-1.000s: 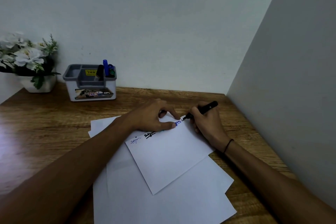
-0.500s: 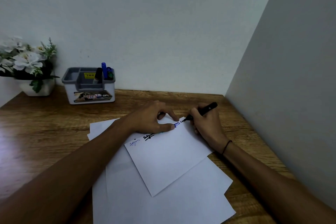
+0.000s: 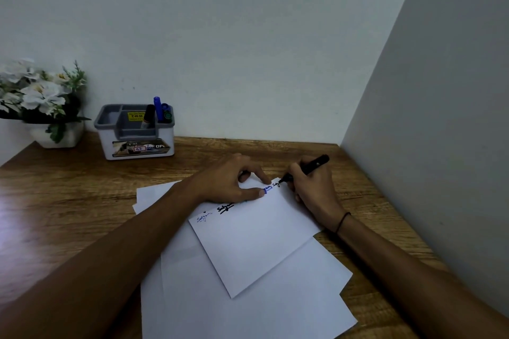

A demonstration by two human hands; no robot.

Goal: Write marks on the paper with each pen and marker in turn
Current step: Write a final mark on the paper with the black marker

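A tilted white sheet of paper (image 3: 256,242) lies on top of other white sheets (image 3: 248,308) on the wooden desk. Blue and black written marks run along its far edge. My right hand (image 3: 314,190) grips a black marker (image 3: 308,168), its tip touching the sheet's far corner beside a small black mark. My left hand (image 3: 234,181) presses fingertips and thumb on the far edge, partly hiding a blue mark. A grey and white pen holder (image 3: 137,132) at the back holds a black, a blue and a green-capped marker.
A white pot of white flowers (image 3: 41,102) stands at the back left, next to the holder. Walls close the desk (image 3: 55,201) at the back and along the right side. My right wrist wears a thin black band.
The marker tip has moved slightly right along the paper's far edge, and the black mark at the corner has grown. My left hand stays in place on the sheet.
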